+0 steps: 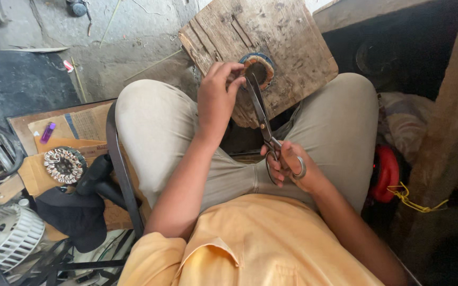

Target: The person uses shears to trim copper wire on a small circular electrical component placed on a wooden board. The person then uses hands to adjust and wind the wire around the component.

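Note:
A worn wooden block (287, 47) rests between my knees, with a round motor stator (259, 68) wound in copper wire set into it. My left hand (217, 95) reaches forward and its fingers pinch the stator's near left rim. My right hand (290, 167) grips the handles of long metal scissors (263, 119), fingers through the loops. The blades point up toward the stator, tips right at its winding beside my left fingers.
To my left lie a second wound stator (64, 165) on cardboard, a black cloth (75, 212), a white fan impeller (7, 235) and a purple lighter (47, 132). A red round object (385, 173) with yellow cord sits at my right. A wooden board (451, 132) stands further right.

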